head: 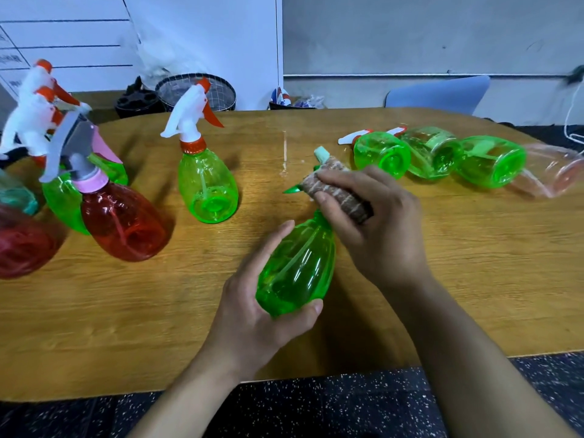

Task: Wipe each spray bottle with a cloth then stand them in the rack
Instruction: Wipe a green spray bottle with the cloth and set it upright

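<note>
Gripped at centre frame: green spray bottle (297,267), body cupped in left hand (252,314), above wooden table (126,311). Right hand (376,222) clutches brown cloth (339,191) around its nozzle. Upright bottles stand left; four lie at upper right.

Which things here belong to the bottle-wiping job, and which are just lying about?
Job:
- held green bottle, gripped by the left hand
- cloth in the right hand
- standing bottles
- lying bottles

Lying about:
- wire basket
- blue chair
- black tray
</note>
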Tool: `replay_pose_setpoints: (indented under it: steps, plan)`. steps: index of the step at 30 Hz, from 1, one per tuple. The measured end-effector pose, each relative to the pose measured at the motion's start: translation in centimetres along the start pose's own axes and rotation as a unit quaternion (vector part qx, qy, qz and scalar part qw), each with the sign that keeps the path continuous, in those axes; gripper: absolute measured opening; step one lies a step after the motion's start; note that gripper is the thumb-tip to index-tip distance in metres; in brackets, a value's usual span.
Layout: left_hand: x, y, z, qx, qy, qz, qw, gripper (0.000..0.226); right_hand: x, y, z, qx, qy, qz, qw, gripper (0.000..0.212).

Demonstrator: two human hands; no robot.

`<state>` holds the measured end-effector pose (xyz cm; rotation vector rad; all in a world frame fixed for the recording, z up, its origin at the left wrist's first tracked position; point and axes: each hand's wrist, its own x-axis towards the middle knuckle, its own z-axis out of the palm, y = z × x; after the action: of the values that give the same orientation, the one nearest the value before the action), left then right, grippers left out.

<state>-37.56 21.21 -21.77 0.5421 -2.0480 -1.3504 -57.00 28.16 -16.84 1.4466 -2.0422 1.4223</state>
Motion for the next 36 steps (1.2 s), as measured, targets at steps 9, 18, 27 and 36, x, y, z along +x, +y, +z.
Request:
replay_pose_setpoints:
  steps: [9, 18, 27, 36]
  plan:
    - [0.1, -0.1, -0.2, -0.038, 0.004, -0.017, 0.999, 0.091, 0.1, 1.0, -1.1, 0.047, -0.106, -0.029, 0.993, 0.027]
    - [0.2, -0.2, 0.0, -0.085, 0.004, -0.028, 0.996, 0.091, 0.2, 1.6, -1.0, 0.091, -0.123, -0.019, 0.988, 0.026]
    - [0.0, -0.1, -0.2, 0.022, -0.024, 0.01, 0.999, 0.093, 2.0, 0.7, -1.2, 0.225, 0.029, 0.156, 0.961, 0.021]
    - [0.2, -0.3, 0.0, -0.101, 0.002, -0.02, 0.995, 0.093, 1.5, 2.9, -2.7, 0.207, -0.141, 0.17, 0.953, 0.018]
